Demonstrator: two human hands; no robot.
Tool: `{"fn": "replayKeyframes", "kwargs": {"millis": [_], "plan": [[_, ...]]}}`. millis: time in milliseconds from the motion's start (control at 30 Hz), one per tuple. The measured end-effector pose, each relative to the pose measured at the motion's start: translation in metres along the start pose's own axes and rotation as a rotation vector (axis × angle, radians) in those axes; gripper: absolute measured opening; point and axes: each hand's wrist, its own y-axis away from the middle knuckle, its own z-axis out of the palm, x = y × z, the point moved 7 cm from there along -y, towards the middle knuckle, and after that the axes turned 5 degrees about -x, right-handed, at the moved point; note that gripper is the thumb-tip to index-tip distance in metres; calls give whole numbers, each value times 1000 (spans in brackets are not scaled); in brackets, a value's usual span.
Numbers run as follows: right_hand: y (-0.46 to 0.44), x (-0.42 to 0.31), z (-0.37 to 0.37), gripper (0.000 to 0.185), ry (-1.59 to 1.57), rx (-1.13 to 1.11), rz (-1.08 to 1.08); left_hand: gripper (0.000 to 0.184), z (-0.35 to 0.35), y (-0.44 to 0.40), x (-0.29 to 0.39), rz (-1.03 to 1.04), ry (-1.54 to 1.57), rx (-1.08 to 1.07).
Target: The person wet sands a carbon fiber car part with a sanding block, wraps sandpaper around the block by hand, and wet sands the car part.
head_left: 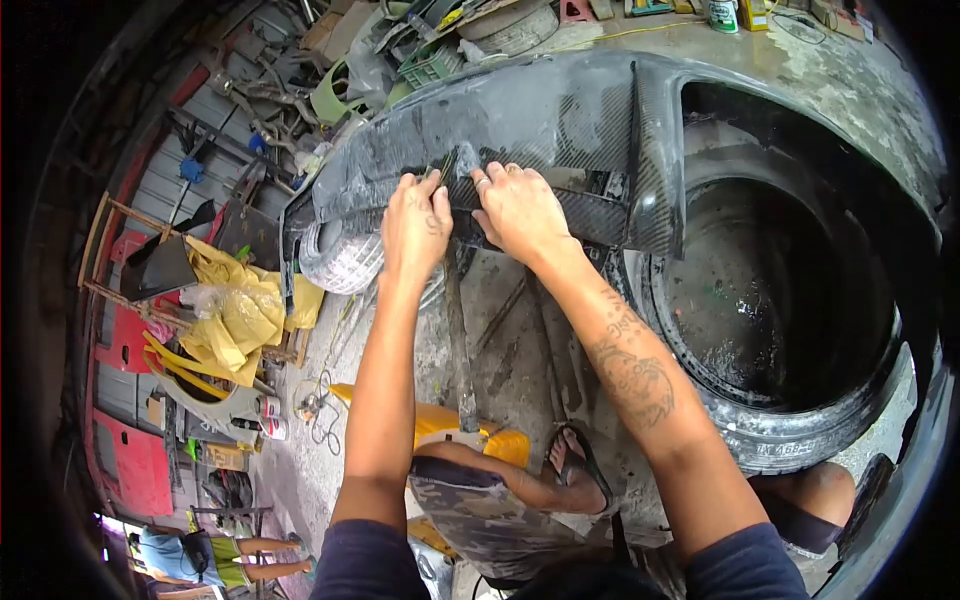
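A large carbon-fibre car body panel [590, 130], grey with dust or wet residue in places, spans the view in front of me. My left hand [415, 220] rests against its lower part, fingers curled and pressed together; what they hold, if anything, is hidden. Just to the right, my right hand [518, 208] has its fingers bent over a ridge of the panel, with the thumb lower down. Pale smears mark the surface between and above both hands. Weave shows clearly on the panel's right part.
A tyre [800, 435] lies under the panel's wide opening at right. Supporting legs [458, 340] stand below the panel, near a yellow object [508, 445] and my sandalled foot [575, 460]. Clutter and yellow sheeting [235, 310] line the left; another person [190, 555] is at lower left.
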Motion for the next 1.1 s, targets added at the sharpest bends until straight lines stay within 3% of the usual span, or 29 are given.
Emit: {"fn": "replayKeyframes", "kwargs": {"millis": [67, 133, 267, 400, 467, 567, 600, 667, 700, 967, 1100], "plan": [[-1, -1, -4, 33, -2, -37, 17, 29, 6, -14, -15, 95, 51, -15], [1, 0, -2, 49, -24, -99, 26, 29, 6, -12, -10, 47, 21, -9], [1, 1, -2, 48, -7, -73, 19, 27, 2, -10, -6, -12, 47, -67], [1, -1, -2, 50, -22, -84, 19, 27, 0, -4, -2, 68, 50, 11], [2, 0, -3, 51, -18, -103, 35, 29, 2, -4, -7, -59, 85, -73], [3, -2, -2, 49, -8, -102, 32, 30, 13, -30, -25, 4, 65, -115], [2, -1, -4, 49, -13, -78, 30, 30, 9, -25, -32, -5, 61, -101], [3, 0, -5, 50, 23, -76, 10, 32, -13, -27, -38, 48, 67, 131], [3, 0, -7, 50, 21, -69, 13, 32, -23, -25, -36, -93, 101, 63], [2, -1, -6, 51, 13, -144, 38, 27, -1, -19, -8, 50, 54, -14], [7, -3, -1, 51, 6, -115, 7, 25, 5, -16, -15, 17, 52, -71]]}}
